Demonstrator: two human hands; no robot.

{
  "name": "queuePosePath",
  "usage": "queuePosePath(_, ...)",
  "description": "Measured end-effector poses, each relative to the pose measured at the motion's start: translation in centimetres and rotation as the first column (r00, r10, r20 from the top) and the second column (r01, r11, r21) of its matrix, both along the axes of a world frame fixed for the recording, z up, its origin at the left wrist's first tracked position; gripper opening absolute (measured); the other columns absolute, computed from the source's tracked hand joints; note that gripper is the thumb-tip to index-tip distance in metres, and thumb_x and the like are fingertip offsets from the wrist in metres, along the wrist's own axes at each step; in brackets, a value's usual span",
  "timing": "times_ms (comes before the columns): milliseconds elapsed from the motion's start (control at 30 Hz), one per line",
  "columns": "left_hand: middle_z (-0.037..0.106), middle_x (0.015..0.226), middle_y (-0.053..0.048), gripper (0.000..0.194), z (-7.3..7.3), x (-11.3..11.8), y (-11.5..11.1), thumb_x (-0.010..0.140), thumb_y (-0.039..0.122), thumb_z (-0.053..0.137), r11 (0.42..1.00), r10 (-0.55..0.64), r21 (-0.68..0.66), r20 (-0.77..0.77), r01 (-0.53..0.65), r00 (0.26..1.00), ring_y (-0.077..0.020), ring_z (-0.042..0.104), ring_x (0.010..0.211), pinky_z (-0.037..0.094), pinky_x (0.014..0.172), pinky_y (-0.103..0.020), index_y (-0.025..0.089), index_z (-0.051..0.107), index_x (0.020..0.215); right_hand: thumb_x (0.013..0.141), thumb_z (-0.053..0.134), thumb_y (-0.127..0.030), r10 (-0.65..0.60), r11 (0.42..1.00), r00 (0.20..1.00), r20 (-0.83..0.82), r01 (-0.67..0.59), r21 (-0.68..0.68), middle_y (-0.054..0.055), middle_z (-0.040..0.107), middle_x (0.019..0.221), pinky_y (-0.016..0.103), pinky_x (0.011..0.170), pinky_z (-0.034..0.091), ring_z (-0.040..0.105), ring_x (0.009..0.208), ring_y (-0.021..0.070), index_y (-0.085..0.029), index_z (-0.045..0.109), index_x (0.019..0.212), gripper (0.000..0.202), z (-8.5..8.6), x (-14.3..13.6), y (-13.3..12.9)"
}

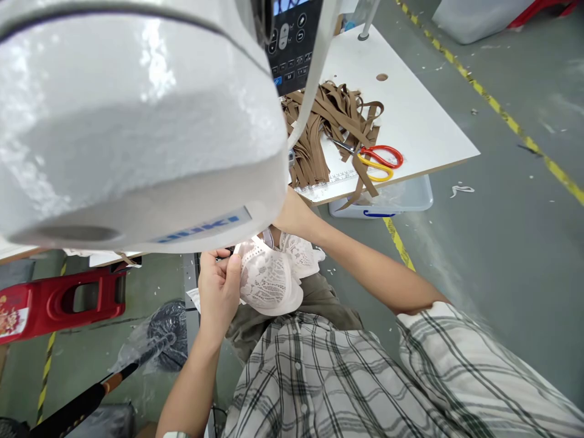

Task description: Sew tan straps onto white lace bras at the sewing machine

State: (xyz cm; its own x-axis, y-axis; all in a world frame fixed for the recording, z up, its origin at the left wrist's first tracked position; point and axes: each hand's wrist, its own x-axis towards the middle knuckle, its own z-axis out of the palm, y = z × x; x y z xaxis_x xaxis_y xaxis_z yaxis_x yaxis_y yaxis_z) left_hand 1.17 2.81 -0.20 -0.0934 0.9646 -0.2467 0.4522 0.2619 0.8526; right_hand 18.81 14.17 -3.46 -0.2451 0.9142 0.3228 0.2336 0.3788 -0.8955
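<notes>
1. The bra [269, 283], white lace, is at the centre of the frame, just under the lower edge of the sewing machine [150, 134] and above the lap; its near cup faces up, the other lies partly behind it, to the right.
2. The left hand [218, 283], left of centre, pinches the bra's left edge: thumb on top near the lace, fingers bent in beneath.
3. The right hand [289, 213] reaches in from the right, beside the bra's upper end. The machine hides its fingers, so I cannot tell whether they are spread, pressed together or pinching.
4. The step in hand looks like holding and lining up the bra's edge by the machine. The needle is out of sight, so whether any stitching is under way cannot be told.
5. As I judge it, the next move calls for a firm left pinch, the edge held flat, and loose lace kept out of the seam.
6. At upper right, brown straps [314, 146] and scissors [381, 161] lie on the table [424, 115], apart from the bra.
</notes>
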Motion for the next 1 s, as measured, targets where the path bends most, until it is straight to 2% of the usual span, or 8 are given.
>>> queuePosePath(233,0.031,0.049,0.012,0.022,0.3,0.2,-0.2,0.095,0.046,0.048,0.999,0.048,0.007,0.002,-0.048,0.999,-0.0099,0.028,0.040,0.024,0.045,-0.023,0.024,0.044,0.096,0.076,0.059,-0.018,-0.020,1.000,1.000,-0.002,0.020,-0.014,0.005,0.063,0.090,0.032,0.073,0.046,0.058,0.080,0.0182,-0.018,0.062,0.077,0.003,0.0,0.0,-0.1)
queuePosePath(467,0.040,0.053,0.009,0.019,-0.2,0.0,0.0,0.095,0.042,0.048,0.995,0.076,0.062,-0.040,-0.073,0.996,-0.0118,0.043,0.047,0.033,0.050,-0.023,0.023,0.048,0.095,0.079,0.058,-0.021,-0.040,0.999,0.999,-0.002,0.040,-0.009,0.005,0.061,0.088,0.032,0.073,0.045,0.057,0.080,0.0182,-0.018,0.061,0.076,0.005,0.0,-0.3,-0.4)
queuePosePath(667,0.054,0.060,0.006,0.018,-0.6,-0.6,-1.3,0.098,0.040,0.047,0.989,-0.142,0.026,-0.082,0.145,0.986,-0.0135,0.052,0.055,0.040,0.057,-0.025,0.022,0.044,0.102,0.082,0.060,-0.027,0.038,0.999,0.999,0.030,-0.038,-0.021,0.004,0.061,0.088,0.034,0.077,0.048,0.054,0.075,0.0169,-0.019,0.058,0.073,0.013,0.2,0.7,-1.0)
queuePosePath(733,0.064,0.080,-0.001,0.019,-1.1,-0.6,-2.0,0.097,0.037,0.051,0.977,-0.140,0.134,-0.192,0.167,0.971,-0.0162,0.060,0.070,0.044,0.063,-0.027,0.021,0.045,0.106,0.083,0.060,-0.026,0.069,0.998,0.996,0.053,-0.068,-0.017,0.003,0.061,0.086,0.036,0.080,0.048,0.054,0.076,0.0171,-0.019,0.057,0.072,0.013,0.1,1.0,-1.1)
queuePosePath(800,0.065,0.106,-0.011,0.021,-1.5,-0.3,-2.4,0.093,0.031,0.057,0.899,-0.008,0.402,-0.381,0.174,0.925,-0.0215,0.062,0.095,0.048,0.079,-0.033,0.019,0.049,0.110,0.083,0.059,-0.027,0.074,0.997,0.995,0.070,-0.073,-0.016,0.003,0.060,0.085,0.036,0.080,0.048,0.054,0.075,0.0171,-0.019,0.056,0.073,0.013,0.1,1.1,-1.1)
queuePosePath(867,0.061,0.118,-0.016,0.027,-1.9,0.4,-2.6,0.090,0.024,0.061,0.741,0.122,0.611,-0.530,0.278,0.839,-0.0258,0.058,0.109,0.044,0.094,-0.041,0.017,0.054,0.114,0.083,0.059,-0.027,0.057,0.998,0.995,0.087,-0.056,-0.014,0.003,0.058,0.084,0.036,0.078,0.048,0.052,0.073,0.0168,-0.019,0.054,0.071,0.015,0.1,0.9,-1.1)
queuePosePath(933,0.061,0.121,-0.018,0.037,-2.2,1.1,-2.6,0.088,0.024,0.064,0.663,0.112,0.623,-0.630,0.414,0.769,-0.0277,0.056,0.112,0.040,0.099,-0.043,0.016,0.056,0.123,0.083,0.058,-0.027,0.038,0.999,0.994,0.107,-0.037,-0.007,0.003,0.056,0.083,0.034,0.074,0.048,0.050,0.072,0.0164,-0.020,0.050,0.069,0.017,0.2,0.6,-1.1)
queuePosePath(1000,0.063,0.124,-0.018,0.047,-2.3,1.8,-2.6,0.088,0.028,0.066,0.662,0.054,0.560,-0.698,0.498,0.714,-0.0293,0.055,0.113,0.038,0.099,-0.043,0.014,0.055,0.131,0.084,0.057,-0.029,0.022,1.000,0.992,0.124,-0.022,0.004,0.003,0.055,0.083,0.033,0.069,0.047,0.049,0.070,0.0159,-0.020,0.047,0.068,0.020,0.1,0.3,-1.1)
